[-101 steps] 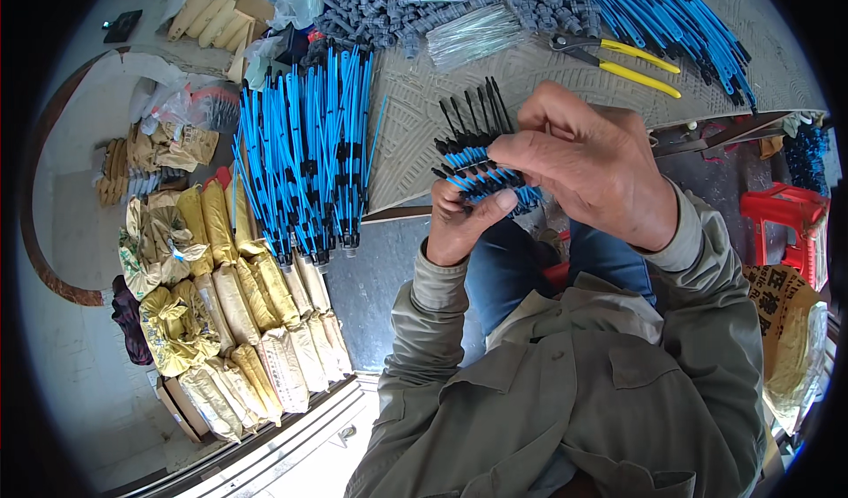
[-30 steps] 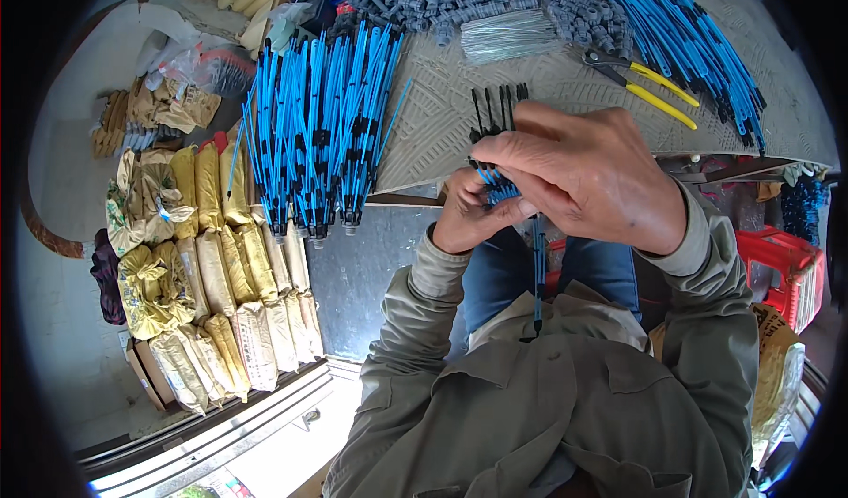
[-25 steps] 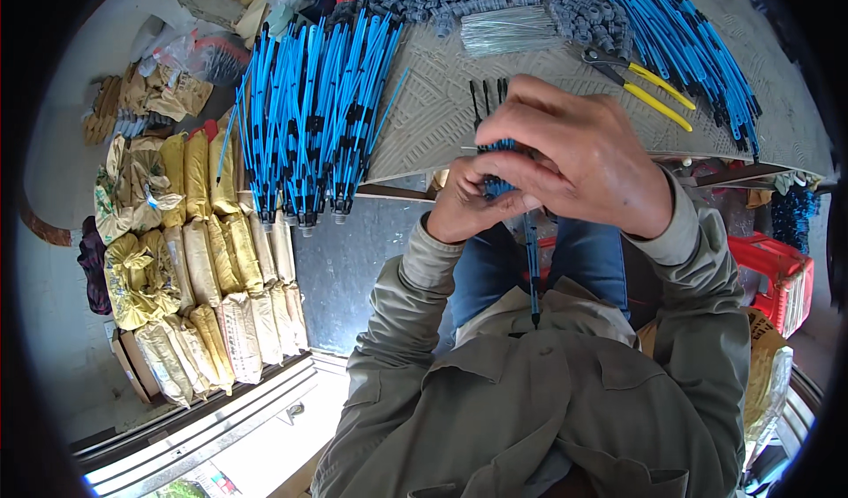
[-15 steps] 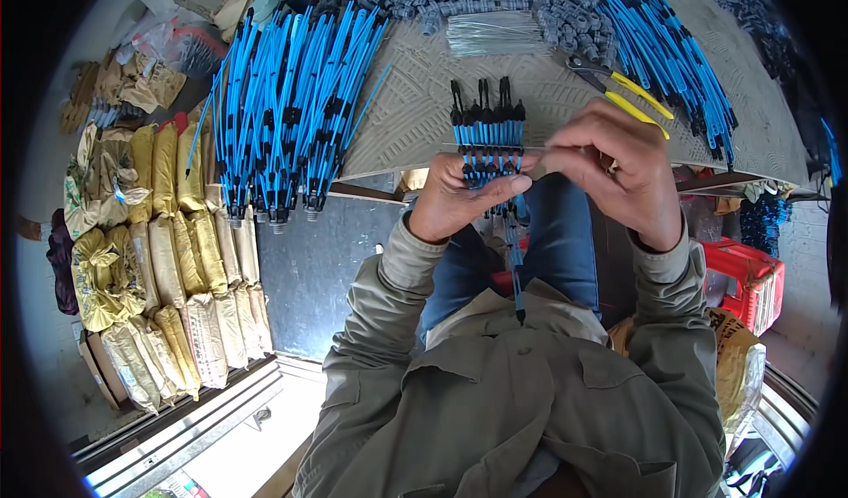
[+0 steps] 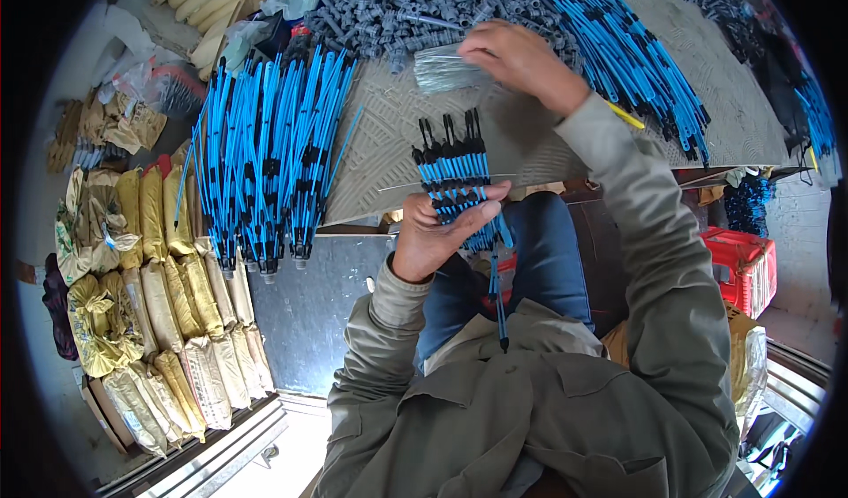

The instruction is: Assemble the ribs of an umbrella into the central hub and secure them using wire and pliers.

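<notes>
Left hand (image 5: 430,236) curls firmly round a blue-and-black plastic-stick bundle (image 5: 454,173) mid-frame; half-curled right hand (image 5: 515,56) meets thin silvery wires (image 5: 439,71), upper centre, grasp unclear, its olive sleeve (image 5: 623,184) beside a slim yellow handle (image 5: 628,116).

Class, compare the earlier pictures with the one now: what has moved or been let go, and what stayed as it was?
The right hand has left the blue-and-black bundle and moved forward to the thin wires; whether it holds one is unclear. Its sleeve now hides most of the yellow-handled pliers. The left hand still holds the bundle; the grey fittings stayed put.
</notes>
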`<act>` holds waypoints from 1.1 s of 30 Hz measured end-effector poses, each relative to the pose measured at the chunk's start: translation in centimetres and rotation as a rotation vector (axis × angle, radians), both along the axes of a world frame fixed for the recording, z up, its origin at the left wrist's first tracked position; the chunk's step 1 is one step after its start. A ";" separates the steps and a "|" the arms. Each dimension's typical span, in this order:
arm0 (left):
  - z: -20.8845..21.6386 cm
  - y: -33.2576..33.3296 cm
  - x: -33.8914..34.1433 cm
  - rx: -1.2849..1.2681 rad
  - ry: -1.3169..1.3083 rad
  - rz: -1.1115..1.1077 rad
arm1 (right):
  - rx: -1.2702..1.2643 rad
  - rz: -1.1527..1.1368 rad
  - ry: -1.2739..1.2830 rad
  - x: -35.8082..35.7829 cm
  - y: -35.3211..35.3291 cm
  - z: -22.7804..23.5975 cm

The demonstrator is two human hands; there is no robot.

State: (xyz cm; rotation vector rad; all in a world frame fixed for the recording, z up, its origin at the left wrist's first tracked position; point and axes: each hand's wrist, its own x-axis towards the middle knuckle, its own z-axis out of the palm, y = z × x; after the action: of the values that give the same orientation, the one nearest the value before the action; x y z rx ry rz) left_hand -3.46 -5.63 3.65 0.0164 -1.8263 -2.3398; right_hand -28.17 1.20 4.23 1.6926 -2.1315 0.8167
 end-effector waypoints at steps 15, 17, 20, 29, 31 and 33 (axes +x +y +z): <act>1.0 -0.1 -0.7 0.015 -0.118 0.080 | -0.154 0.026 -0.355 -0.1 -0.7 1.6; 0.9 -0.2 -0.7 0.022 -0.131 0.112 | -0.265 0.134 -0.833 4.1 2.5 4.4; 1.3 -0.1 -0.6 -0.020 -0.152 0.117 | -0.265 0.116 -0.548 7.9 6.1 4.7; 1.4 0.5 -0.8 -0.036 -0.110 0.111 | -0.260 -0.020 -0.122 10.3 7.9 4.1; 1.4 0.4 -0.7 -0.055 -0.100 0.106 | -0.268 -0.018 -0.128 10.3 7.7 4.0; 1.4 0.3 -0.7 -0.077 -0.072 0.093 | -0.271 -0.016 -0.128 10.2 7.6 4.0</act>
State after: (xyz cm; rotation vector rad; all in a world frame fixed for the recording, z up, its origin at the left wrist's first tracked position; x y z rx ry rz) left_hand -4.15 -5.31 5.02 0.1738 -1.9037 -2.2318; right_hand -17.94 8.83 8.24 1.5183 -2.0021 1.1785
